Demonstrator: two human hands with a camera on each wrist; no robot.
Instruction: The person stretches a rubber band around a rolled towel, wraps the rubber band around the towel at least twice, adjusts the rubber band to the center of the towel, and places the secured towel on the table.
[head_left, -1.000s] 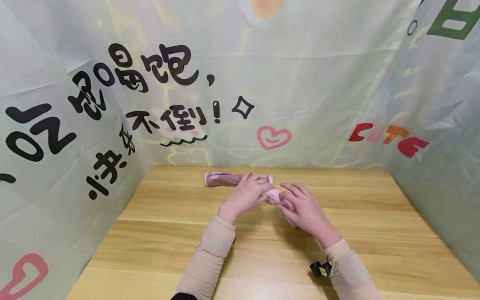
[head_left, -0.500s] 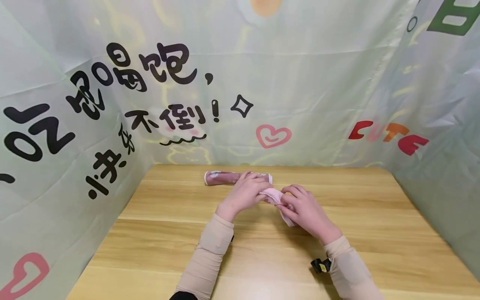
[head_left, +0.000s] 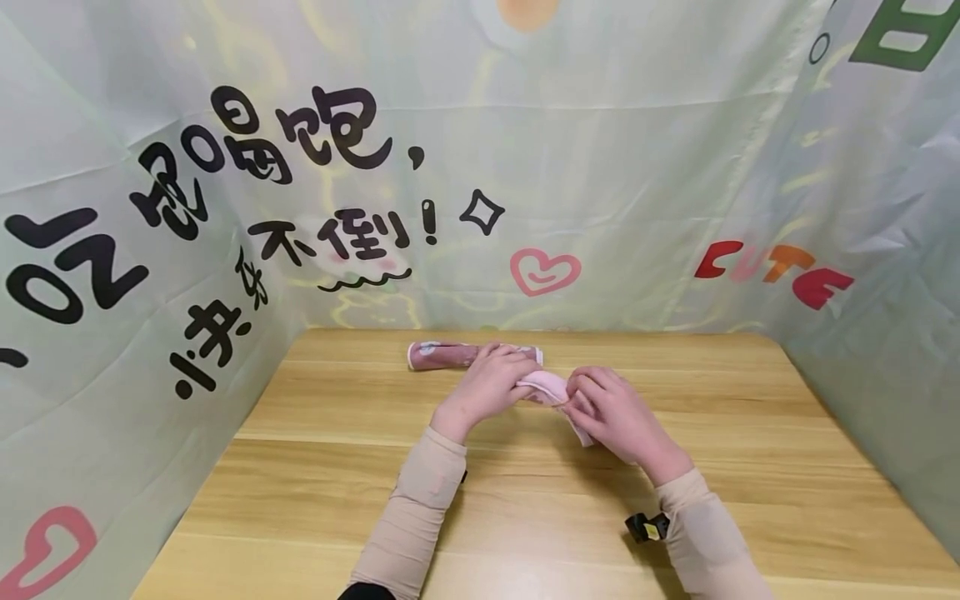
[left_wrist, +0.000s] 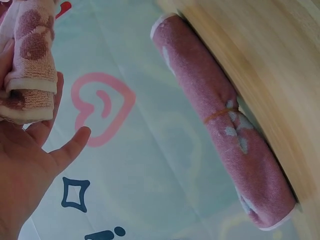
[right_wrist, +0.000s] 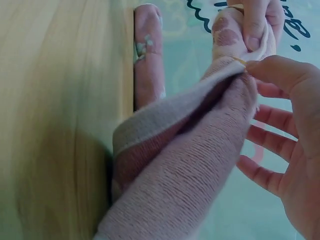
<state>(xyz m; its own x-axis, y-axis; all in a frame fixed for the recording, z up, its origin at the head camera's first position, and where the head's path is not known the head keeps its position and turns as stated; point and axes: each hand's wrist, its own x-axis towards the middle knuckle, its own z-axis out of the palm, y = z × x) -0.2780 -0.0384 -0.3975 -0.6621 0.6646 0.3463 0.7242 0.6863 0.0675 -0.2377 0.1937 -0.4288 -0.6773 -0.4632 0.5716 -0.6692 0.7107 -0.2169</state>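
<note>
While both hands grip it, pink towel (head_left: 545, 388) looks half-rolled w/ darker blotches.

The right hand (head_left: 615, 417) now sits a little higher and closer to the left hand (head_left: 487, 387), its fingertips pinching the top of the pink towel (head_left: 547, 387). The towel's free end hangs lower beneath that hand than a second ago.
</note>
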